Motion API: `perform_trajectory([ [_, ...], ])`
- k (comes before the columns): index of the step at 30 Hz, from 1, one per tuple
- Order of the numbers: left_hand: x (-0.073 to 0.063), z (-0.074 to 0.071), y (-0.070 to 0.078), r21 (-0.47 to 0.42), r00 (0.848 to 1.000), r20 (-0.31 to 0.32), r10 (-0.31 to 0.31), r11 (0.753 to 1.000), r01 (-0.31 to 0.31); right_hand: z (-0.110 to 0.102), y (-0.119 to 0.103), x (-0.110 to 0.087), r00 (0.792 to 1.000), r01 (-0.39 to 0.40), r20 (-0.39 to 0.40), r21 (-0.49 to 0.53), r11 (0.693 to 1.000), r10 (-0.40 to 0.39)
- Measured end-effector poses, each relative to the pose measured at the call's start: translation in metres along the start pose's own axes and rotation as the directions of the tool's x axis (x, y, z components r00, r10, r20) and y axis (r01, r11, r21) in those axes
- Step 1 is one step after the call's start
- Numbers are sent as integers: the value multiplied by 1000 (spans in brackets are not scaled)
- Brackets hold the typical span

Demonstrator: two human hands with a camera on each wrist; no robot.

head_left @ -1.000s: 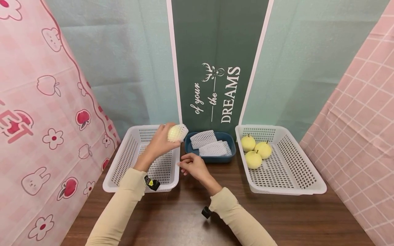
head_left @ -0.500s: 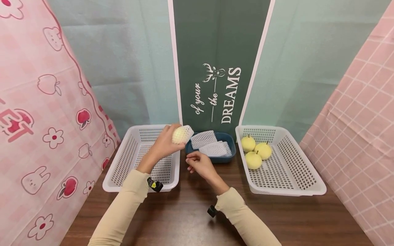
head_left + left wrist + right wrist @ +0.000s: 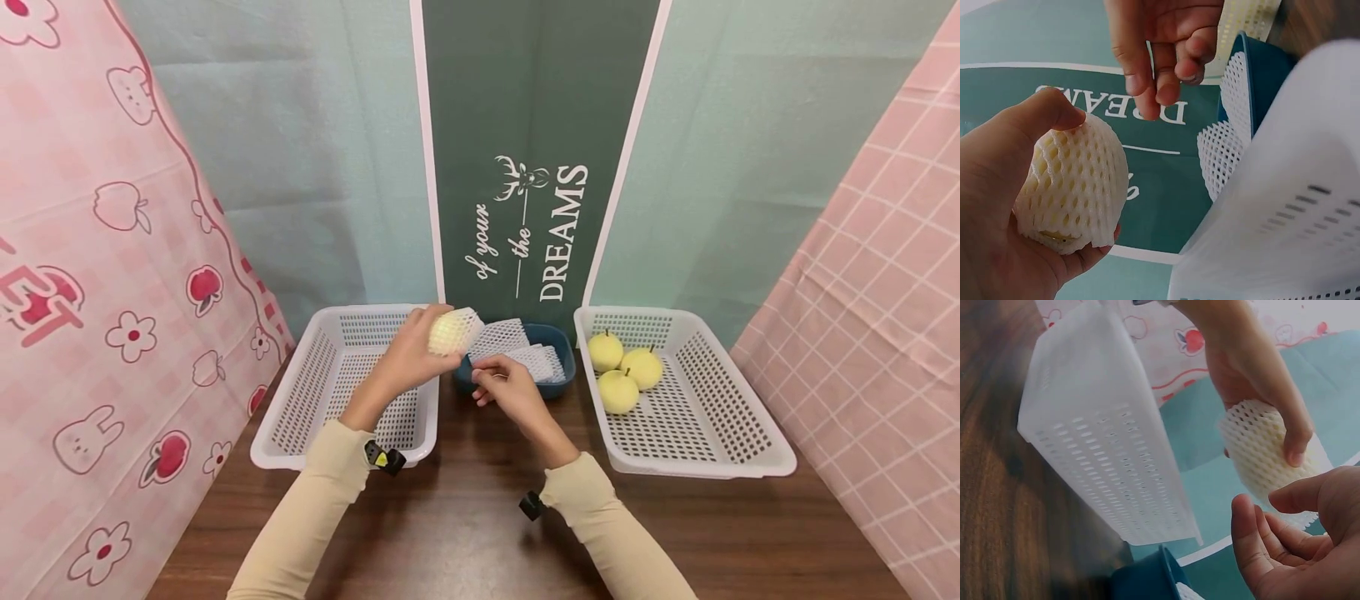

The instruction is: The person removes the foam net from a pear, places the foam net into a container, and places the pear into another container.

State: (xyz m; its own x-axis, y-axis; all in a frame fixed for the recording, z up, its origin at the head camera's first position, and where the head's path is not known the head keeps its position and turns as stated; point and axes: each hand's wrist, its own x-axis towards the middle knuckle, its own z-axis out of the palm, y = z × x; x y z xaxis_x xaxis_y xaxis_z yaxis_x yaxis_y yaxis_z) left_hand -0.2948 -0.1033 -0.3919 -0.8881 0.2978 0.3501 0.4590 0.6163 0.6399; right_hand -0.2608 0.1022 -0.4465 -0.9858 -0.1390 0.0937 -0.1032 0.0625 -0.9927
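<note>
A pale yellow pear in a white foam net sleeve [image 3: 452, 333] is gripped by my left hand [image 3: 411, 357], above the right rim of the left basket. In the left wrist view the thumb lies over the top of the netted pear [image 3: 1075, 187], and the sleeve covers most of the fruit. My right hand [image 3: 516, 392] is just below and right of it, fingers loosely bent with nothing between them. That hand overlaps the front of a blue bin [image 3: 568, 377] in the head view. Flat foam net sleeves [image 3: 501, 337] lie inside the bin, partly hidden by the hand.
On the left stands a white perforated basket [image 3: 281, 412] with no fruit visible in it. A matching white basket [image 3: 757, 425] on the right holds three yellow pears [image 3: 642, 367]. Both rest on a dark wooden table [image 3: 465, 533], with a printed curtain [image 3: 540, 100] behind.
Both hands have shifted to the right, the netted pear moving along in the left hand. The right hand has also risen slightly and now overlaps the blue bin.
</note>
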Motion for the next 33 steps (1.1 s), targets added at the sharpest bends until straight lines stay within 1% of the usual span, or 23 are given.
perform_trajectory([
  [11, -6, 9, 7, -44, 1000, -21, 14, 999, -15, -9, -5, -5, 999, 32, 11, 22, 999, -32],
  [18, -9, 15, 11, -116, 999, -29, 14, 993, -17, -13, -8, -9, 996, 76, 48, 21, 997, -77],
  [23, -9, 20, 13, -143, 998, -52, 23, 989, -30, -13, -11, -12, 994, 82, 66, 25, 996, -83],
  [27, -10, 24, 17, -175, 998, -58, 6, 984, -16, -14, -12, -16, 996, 71, 56, 21, 997, -72],
  [33, -12, 29, 23, -197, 998, -67, -17, 980, 3, -16, -12, -18, 997, 65, 45, 29, 997, -67],
])
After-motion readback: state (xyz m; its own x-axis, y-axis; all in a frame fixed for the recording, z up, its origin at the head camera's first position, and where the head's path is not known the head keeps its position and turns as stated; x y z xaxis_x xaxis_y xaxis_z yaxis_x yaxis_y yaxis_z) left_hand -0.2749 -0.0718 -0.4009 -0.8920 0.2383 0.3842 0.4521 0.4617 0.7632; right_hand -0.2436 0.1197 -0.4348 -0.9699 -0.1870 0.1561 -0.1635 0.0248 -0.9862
